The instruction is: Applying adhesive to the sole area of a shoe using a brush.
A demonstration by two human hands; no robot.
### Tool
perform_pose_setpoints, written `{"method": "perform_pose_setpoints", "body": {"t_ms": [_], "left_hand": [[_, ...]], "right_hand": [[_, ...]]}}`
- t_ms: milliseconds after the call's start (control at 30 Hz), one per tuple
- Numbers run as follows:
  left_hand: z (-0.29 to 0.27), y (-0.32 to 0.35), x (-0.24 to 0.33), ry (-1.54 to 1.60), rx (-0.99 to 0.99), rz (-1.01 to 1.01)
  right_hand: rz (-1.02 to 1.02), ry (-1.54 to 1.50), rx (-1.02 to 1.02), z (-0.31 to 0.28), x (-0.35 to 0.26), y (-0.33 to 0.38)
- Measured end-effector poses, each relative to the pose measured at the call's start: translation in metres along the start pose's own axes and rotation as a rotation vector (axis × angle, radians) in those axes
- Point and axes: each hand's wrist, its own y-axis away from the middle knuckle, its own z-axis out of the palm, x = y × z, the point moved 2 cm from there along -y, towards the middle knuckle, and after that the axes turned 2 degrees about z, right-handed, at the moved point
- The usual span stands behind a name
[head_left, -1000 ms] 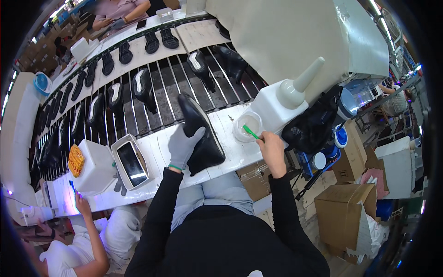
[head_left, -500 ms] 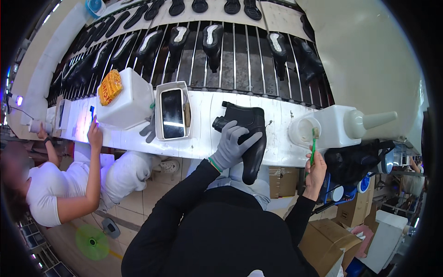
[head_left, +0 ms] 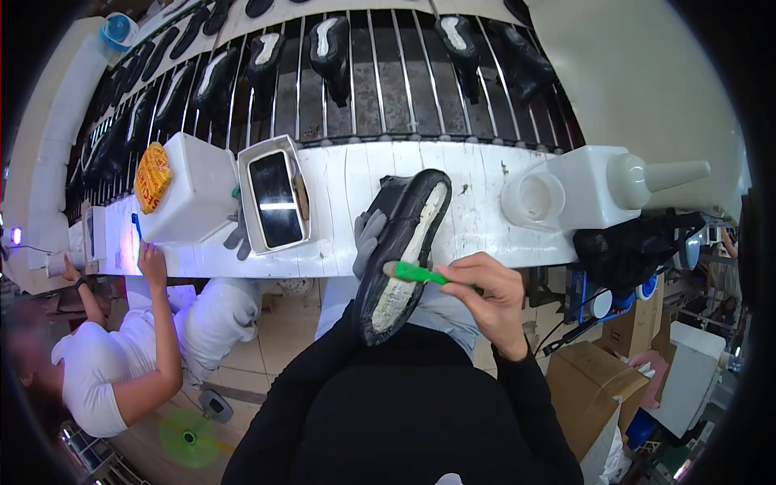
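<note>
A black boot is tilted over the bench's near edge, its sole toward me with a whitish strip along the middle. My left hand, in a grey glove, is closed around the boot's left side; part of the hand is hidden behind it. Bare, my right hand pinches a green toothbrush. The brush head lies over the sole's lower half, at the left edge of the strip. Whether the bristles press on it I cannot tell.
On the white bench stand a white cup, a white spouted bottle, a white container and a box holding a dark-screened phone. Beyond, a roller rack carries several black boots. A co-worker sits at left.
The boot has turned sole up in my left hand. My right hand has brought the toothbrush from beside the cup leftward onto the sole. The view has shifted a little.
</note>
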Motion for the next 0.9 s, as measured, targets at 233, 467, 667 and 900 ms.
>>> {"method": "perform_pose_setpoints", "body": {"t_ms": [233, 467, 667, 900], "left_hand": [[0.003, 0.0, -0.007, -0.102, -0.015, 0.203], [0.005, 0.003, -0.007, -0.161, -0.018, 0.458], [0.028, -0.023, 0.074, -0.306, 0.163, 0.907], [0.029, -0.027, 0.067, -0.296, 0.143, 0.975]], "right_hand": [[0.014, 0.114, 0.017, 0.011, 0.009, 0.011], [0.076, 0.195, 0.176, -0.002, 0.039, -0.007], [0.107, 0.369, 0.299, -0.019, 0.065, -0.039], [-0.021, 0.482, 0.357, -0.032, 0.068, -0.049]]}}
